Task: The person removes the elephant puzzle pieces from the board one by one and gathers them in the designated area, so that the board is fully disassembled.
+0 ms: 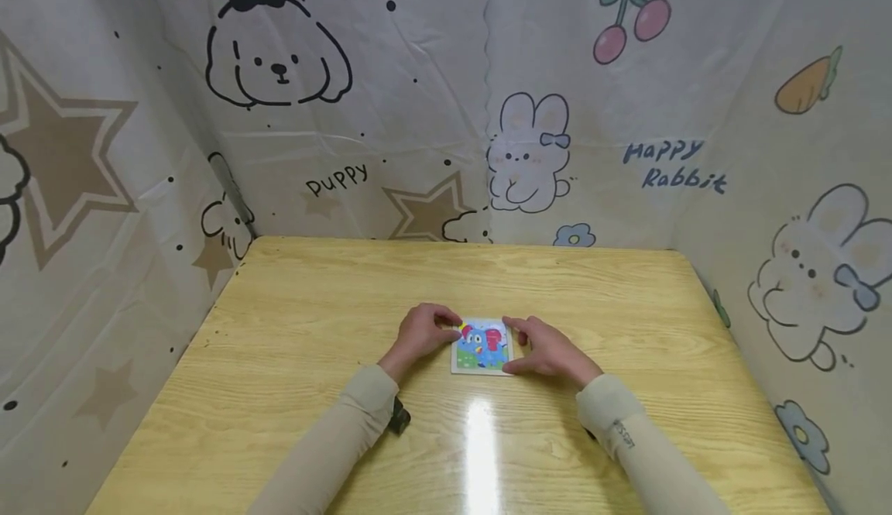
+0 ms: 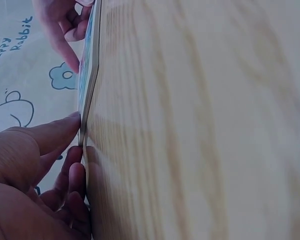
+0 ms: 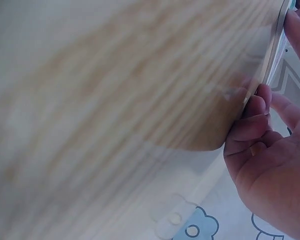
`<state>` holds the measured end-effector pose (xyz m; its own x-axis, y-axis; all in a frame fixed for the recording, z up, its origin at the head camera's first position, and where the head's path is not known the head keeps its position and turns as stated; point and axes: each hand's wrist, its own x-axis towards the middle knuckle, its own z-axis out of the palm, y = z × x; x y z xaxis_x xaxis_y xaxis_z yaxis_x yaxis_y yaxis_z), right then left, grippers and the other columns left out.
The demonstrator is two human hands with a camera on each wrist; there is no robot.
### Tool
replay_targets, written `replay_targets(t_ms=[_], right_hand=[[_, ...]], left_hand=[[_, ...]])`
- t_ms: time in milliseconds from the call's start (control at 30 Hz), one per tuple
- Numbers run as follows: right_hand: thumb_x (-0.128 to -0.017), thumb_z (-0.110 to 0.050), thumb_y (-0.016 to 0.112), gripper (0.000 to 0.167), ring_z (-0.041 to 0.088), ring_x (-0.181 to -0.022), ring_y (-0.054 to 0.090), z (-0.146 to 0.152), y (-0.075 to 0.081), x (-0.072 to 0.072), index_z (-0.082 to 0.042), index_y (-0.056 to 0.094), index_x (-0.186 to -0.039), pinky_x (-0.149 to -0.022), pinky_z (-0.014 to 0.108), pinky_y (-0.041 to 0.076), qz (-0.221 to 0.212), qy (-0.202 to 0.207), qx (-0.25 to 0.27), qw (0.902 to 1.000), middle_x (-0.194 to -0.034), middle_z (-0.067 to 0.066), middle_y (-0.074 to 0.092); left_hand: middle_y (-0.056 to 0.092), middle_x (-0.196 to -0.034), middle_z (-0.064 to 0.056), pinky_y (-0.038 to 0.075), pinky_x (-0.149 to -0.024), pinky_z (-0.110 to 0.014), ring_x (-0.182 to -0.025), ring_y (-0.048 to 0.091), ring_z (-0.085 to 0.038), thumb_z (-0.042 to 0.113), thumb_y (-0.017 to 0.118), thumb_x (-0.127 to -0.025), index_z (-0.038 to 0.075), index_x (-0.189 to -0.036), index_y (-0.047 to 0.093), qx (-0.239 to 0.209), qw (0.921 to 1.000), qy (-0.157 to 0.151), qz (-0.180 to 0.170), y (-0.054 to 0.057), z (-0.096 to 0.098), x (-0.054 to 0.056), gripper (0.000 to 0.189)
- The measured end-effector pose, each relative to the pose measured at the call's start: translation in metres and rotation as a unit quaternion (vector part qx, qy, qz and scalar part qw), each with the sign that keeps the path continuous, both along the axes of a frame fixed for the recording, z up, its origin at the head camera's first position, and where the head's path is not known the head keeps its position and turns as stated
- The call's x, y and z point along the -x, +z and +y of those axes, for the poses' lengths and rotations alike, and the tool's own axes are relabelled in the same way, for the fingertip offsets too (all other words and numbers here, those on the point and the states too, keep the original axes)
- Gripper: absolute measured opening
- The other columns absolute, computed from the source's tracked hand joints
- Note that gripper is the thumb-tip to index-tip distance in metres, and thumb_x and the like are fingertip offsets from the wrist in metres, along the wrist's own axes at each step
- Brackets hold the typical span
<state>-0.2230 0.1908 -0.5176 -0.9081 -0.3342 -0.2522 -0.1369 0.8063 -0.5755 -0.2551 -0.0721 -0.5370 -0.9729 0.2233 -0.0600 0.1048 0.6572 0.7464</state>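
A small square elephant puzzle board (image 1: 481,356) with a pale border lies flat on the wooden table. It shows a blue elephant with red ears. My left hand (image 1: 421,333) holds the board's upper left side, its thumb and forefinger at the edge. My right hand (image 1: 549,350) spans the right side, forefinger near the top corner and thumb near the bottom one. In the left wrist view the board's thin edge (image 2: 92,75) meets the left thumb, with the other fingers curled against the table. In the right wrist view the right hand's fingers (image 3: 247,127) curl beside the board.
The light wooden table (image 1: 313,290) extends around the board on all sides, with a bright glare streak in front. Printed fabric curtains (image 1: 418,112) with cartoon animals enclose its back and sides. A small black device (image 1: 399,417) sits under the left wrist.
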Motion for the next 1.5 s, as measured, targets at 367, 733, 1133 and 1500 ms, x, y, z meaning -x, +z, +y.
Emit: replay_targets(t_ms=[367,733,1133,1500], right_hand=[[-0.082,-0.033,0.090,0.089,0.021,-0.093,0.048,-0.0007,0.0026,0.0002,-0.016,0.046,-0.157,-0.079,0.037,0.040,-0.006,-0.003,-0.007,1.0000,-0.104,0.006,0.052],[-0.082,-0.031,0.090,0.088,0.021,-0.094,0.048,-0.0014,0.0032,-0.0001,-0.016,0.047,-0.156,-0.081,0.037,0.040,-0.007,-0.001,-0.001,1.0000,-0.104,0.006,0.052],[-0.081,-0.032,0.091,0.089,0.021,-0.093,0.048,-0.0009,0.0015,0.0008,-0.016,0.047,-0.156,-0.080,0.037,0.040,-0.005,-0.003,-0.003,1.0000,-0.104,0.006,0.052],[-0.080,-0.033,0.090,0.089,0.021,-0.094,0.048,-0.0008,-0.0014,0.0023,-0.017,0.047,-0.157,-0.080,0.037,0.040,-0.010,-0.008,-0.004,0.9999,-0.104,0.006,0.052]], left_hand=[[0.079,-0.104,-0.001,0.052,-0.087,-0.036,-0.095,0.066,-0.018,0.023,0.086,-0.086,0.016,-0.103,0.083,-0.005,1.0000,0.003,-0.004,0.0019,-0.0005,-0.0004,0.019],[0.080,-0.101,-0.001,0.053,-0.096,-0.042,-0.104,0.069,-0.022,0.022,0.088,-0.085,0.015,-0.099,0.084,-0.017,0.9993,0.028,-0.017,-0.0006,-0.0003,-0.0012,0.016],[0.080,-0.103,-0.001,0.053,-0.099,-0.043,-0.108,0.069,-0.025,0.019,0.088,-0.084,0.016,-0.099,0.084,-0.041,0.9972,0.053,-0.033,0.0009,0.0025,-0.0038,0.017],[0.079,-0.101,-0.001,0.053,-0.090,-0.038,-0.098,0.067,-0.020,0.017,0.088,-0.084,0.016,-0.096,0.084,-0.049,0.9965,0.060,-0.030,-0.0019,0.0027,-0.0042,0.013]])
